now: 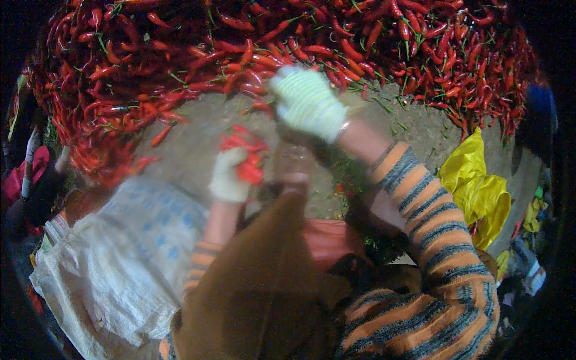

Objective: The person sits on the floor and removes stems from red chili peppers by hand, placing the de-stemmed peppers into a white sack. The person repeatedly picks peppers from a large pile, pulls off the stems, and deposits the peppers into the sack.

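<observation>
A wide pile of red chili peppers (216, 58) curves across the ground before me. My left hand (227, 180), in a pale knit glove, grips a bunch of red chili peppers (249, 168) left of my knee. Higher up, at the near edge of the pile, is my right hand (309, 102) in a light striped knit glove. Its back faces me and the fingertips are hidden and blurred, so I cannot tell whether it holds a pepper. Both forearms wear orange and grey striped sleeves (432, 211).
A white woven sack (121, 261) with blue print lies at my left. On the right, a yellow plastic bag (472, 189) rests on the ground. Loose green stems (382, 104) are scattered near the pile. Pink cloth (27, 173) shows at the far left, and a reddish surface (333, 238) lies beside my leg.
</observation>
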`<move>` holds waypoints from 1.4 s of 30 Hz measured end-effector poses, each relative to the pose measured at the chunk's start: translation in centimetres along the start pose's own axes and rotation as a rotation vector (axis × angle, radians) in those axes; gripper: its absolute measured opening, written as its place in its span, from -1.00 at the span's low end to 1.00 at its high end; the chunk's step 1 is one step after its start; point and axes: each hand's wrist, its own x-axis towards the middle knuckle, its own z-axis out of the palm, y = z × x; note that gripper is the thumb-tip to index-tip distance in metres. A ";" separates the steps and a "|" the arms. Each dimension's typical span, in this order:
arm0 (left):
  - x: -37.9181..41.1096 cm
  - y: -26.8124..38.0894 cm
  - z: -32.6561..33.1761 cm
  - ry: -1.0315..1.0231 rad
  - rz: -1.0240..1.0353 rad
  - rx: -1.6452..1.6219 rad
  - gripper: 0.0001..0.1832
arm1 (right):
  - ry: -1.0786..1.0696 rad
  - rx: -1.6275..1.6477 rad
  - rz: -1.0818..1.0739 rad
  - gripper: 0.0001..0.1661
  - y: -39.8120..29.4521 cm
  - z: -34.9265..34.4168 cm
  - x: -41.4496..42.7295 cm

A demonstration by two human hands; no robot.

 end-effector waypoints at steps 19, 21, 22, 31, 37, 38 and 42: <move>-1.1 0.9 2.1 -0.230 -0.015 0.067 -0.49 | -0.154 0.317 0.017 -0.49 5.7 -9.8 -6.2; -1.6 1.1 3.4 -0.166 0.034 0.271 -0.56 | -0.319 0.248 0.098 -0.53 7.6 -16.2 -10.4; -2.0 1.5 4.1 -0.200 0.037 0.338 -0.60 | -0.386 0.291 0.230 -0.57 8.2 -19.7 -13.0; -4.2 4.8 9.1 0.025 0.075 0.520 -0.62 | -0.128 0.235 0.806 -0.62 7.3 -35.6 -39.9; -7.7 6.4 13.4 -0.152 0.319 0.759 -0.68 | -0.006 -0.366 0.913 -0.71 9.4 -32.9 -51.7; -9.0 6.4 14.6 -0.163 0.381 0.804 -0.69 | -0.020 -0.327 0.968 -0.72 9.9 -33.0 -52.0; -15.5 6.2 19.5 -0.062 0.749 1.065 -0.71 | 0.346 0.039 0.676 -0.60 10.3 -33.8 -47.8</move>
